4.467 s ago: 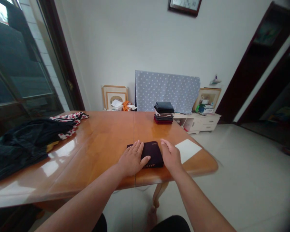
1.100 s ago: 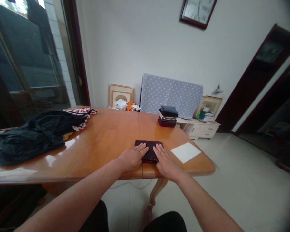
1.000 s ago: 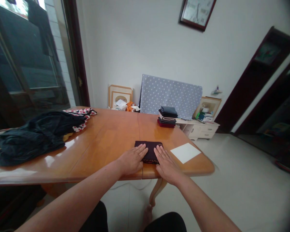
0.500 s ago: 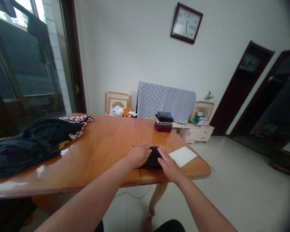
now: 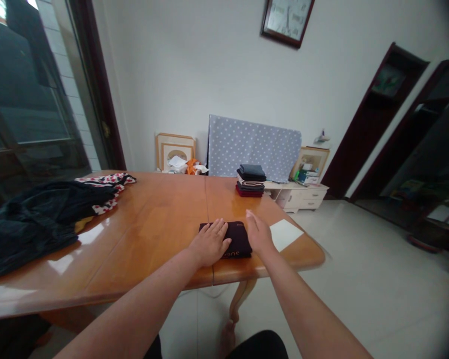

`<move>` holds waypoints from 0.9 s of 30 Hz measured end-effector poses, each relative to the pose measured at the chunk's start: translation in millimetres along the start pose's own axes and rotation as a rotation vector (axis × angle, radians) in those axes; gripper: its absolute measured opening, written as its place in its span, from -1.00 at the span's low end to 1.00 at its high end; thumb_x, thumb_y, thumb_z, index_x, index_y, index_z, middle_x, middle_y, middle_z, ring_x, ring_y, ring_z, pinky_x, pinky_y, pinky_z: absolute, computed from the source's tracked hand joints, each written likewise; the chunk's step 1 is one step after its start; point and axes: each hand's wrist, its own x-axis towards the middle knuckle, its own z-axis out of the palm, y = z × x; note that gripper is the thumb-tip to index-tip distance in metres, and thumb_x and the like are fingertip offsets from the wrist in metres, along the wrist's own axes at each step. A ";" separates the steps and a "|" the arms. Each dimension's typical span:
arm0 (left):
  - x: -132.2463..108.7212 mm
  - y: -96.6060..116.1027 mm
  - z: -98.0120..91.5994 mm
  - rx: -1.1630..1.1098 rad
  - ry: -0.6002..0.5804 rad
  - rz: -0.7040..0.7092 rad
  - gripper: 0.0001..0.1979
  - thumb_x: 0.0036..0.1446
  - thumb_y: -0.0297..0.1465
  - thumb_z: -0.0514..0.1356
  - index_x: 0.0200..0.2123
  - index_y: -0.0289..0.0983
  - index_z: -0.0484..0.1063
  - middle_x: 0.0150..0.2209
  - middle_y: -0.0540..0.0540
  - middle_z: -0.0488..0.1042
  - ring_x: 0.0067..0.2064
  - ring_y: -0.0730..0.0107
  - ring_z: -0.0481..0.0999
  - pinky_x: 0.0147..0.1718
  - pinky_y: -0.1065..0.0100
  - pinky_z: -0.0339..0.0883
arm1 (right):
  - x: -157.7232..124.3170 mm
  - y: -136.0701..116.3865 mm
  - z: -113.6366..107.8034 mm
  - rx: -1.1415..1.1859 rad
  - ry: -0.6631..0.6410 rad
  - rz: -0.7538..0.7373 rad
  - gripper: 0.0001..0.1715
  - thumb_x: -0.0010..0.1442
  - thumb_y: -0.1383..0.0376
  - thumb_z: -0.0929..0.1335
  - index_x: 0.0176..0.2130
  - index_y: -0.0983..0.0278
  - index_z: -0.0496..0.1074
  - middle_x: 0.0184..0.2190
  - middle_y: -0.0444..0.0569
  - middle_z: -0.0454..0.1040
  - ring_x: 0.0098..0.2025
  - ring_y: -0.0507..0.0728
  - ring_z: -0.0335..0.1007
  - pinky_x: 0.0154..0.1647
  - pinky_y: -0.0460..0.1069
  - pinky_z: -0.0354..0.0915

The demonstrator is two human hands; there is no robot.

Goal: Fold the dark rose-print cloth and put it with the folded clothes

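Observation:
A dark folded garment with small lettering lies flat near the front edge of the wooden table. My left hand rests palm down on its left part, fingers stretched out. At the garment's right edge my right hand stands on its side, fingers straight and held together, gripping nothing. Just right of that hand is a white sheet, partly hidden behind it.
Farther back on the table stands a stack of folded clothes. A heap of dark clothes covers the left side, with a floral cloth beside it. A white cabinet stands beyond the table.
My right hand has moved from lying on the garment to its right edge and turned on its side. More of the garment shows. The view has shifted slightly.

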 end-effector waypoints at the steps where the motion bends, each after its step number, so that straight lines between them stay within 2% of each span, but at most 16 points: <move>1: 0.2 0.3 -0.2 0.005 0.003 -0.001 -0.36 0.39 -0.11 -0.18 0.36 -0.40 0.08 0.41 -0.30 0.03 0.42 0.09 -0.01 0.32 0.05 -0.04 | 3.7 -7.6 5.8 -0.044 -0.032 -0.034 -0.27 0.41 0.00 0.02 0.23 0.36 0.35 0.27 0.11 0.31 0.35 0.17 0.14 0.37 0.11 0.04; 5: 0.6 0.1 1.5 0.020 0.013 0.004 -0.39 0.39 -0.13 -0.15 0.37 -0.33 0.06 0.40 -0.27 0.06 0.41 0.10 0.03 0.31 0.04 -0.02 | 10.4 -25.2 29.0 -0.240 -0.224 -0.113 -0.20 0.41 -0.04 0.00 0.31 0.43 0.21 0.36 0.18 0.11 0.44 0.23 -0.11 0.42 0.17 -0.11; 7: 0.7 -0.7 3.6 0.034 0.011 0.014 -0.40 0.38 -0.16 -0.14 0.37 -0.32 0.06 0.39 -0.27 0.09 0.41 0.10 0.04 0.31 0.03 -0.02 | 8.1 -23.4 38.0 -0.322 -0.314 -0.084 -0.12 0.39 -0.11 0.00 0.32 0.49 0.18 0.37 0.25 0.08 0.45 0.29 -0.17 0.42 0.22 -0.17; 10: 0.8 -2.1 7.3 0.060 0.009 0.017 -0.40 0.37 -0.19 -0.13 0.36 -0.36 0.09 0.38 -0.29 0.12 0.41 0.07 0.04 0.31 0.02 -0.03 | 1.4 -13.5 44.7 -0.360 -0.389 -0.039 -0.07 0.37 -0.16 -0.04 0.33 0.45 0.18 0.38 0.22 0.06 0.45 0.30 -0.22 0.41 0.25 -0.17; 19: 0.1 -1.4 10.6 0.062 0.021 0.001 -0.39 0.37 -0.20 -0.14 0.36 -0.39 0.09 0.39 -0.29 0.08 0.43 0.06 -0.04 0.33 0.01 -0.08 | -7.0 -5.2 43.4 -0.323 -0.388 -0.008 -0.06 0.35 -0.20 -0.06 0.38 0.36 0.09 0.43 0.12 -0.10 0.48 0.28 -0.42 0.42 0.28 -0.22; 27: -4.9 -2.9 2.6 -0.040 -0.021 -0.029 -0.38 0.38 -0.11 -0.17 0.38 -0.30 0.06 0.42 -0.24 0.01 0.44 0.10 -0.08 0.33 0.02 -0.09 | -7.7 1.4 48.8 -0.357 -0.399 0.022 -0.07 0.35 -0.19 -0.07 0.39 0.32 0.06 0.43 0.09 -0.07 0.47 0.29 -0.38 0.41 0.31 -0.23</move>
